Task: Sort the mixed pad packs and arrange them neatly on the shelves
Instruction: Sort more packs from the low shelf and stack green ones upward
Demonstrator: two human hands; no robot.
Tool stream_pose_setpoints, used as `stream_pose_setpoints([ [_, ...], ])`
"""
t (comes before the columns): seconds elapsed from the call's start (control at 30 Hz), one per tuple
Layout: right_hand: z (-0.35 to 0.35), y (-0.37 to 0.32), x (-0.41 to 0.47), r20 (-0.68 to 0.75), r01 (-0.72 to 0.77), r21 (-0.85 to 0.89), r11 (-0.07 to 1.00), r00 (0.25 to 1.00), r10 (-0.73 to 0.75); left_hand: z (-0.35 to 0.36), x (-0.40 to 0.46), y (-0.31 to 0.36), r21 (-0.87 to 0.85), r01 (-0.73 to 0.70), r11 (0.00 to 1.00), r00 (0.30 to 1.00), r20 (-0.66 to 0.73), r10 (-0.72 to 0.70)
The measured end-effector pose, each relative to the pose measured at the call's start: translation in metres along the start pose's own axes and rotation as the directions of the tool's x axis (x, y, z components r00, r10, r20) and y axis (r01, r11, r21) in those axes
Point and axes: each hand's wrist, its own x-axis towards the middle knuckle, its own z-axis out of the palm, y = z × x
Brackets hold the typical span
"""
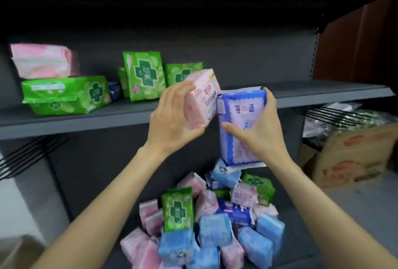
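My left hand (172, 115) grips a pink pad pack (201, 98) and my right hand (258, 130) grips a tall blue pad pack (241, 118). Both packs are held side by side, touching, in front of the edge of the grey middle shelf (86, 118). On that shelf stand green packs (144, 75), a stack of green packs lying flat (64, 94) and pink packs (43, 59) on top at the left. A mixed pile of pink, blue and green packs (206, 225) lies on the lower shelf below my hands.
A small dark blue pack (115, 91) sits between the green packs. A cardboard box (353, 156) and bagged goods (344, 118) stand at the right under the shelf. A brown panel (355, 42) is at the upper right. Another box corner (19, 251) shows at the bottom left.
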Motion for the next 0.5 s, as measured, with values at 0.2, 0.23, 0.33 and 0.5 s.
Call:
stream_pose_setpoints([
  [0.2,-0.010,0.064,-0.084,0.108,-0.119,-0.188,0.975,0.984,0.141,0.007,-0.051,0.036,-0.120,-0.216,0.969,0.969,0.093,0.228],
  [0.23,-0.012,0.076,-0.096,0.131,-0.143,-0.221,0.965,0.976,0.175,0.012,-0.065,0.042,-0.142,-0.242,0.960,0.955,0.142,0.261],
  [0.33,-0.016,0.116,-0.122,0.210,-0.208,-0.359,0.910,0.932,0.296,0.036,-0.111,0.056,-0.204,-0.211,0.956,0.930,0.261,0.261],
  [0.5,-0.034,0.199,-0.177,0.253,-0.372,-0.525,0.765,0.791,0.558,0.095,-0.211,0.083,-0.266,0.201,0.943,0.865,0.500,-0.043],
])
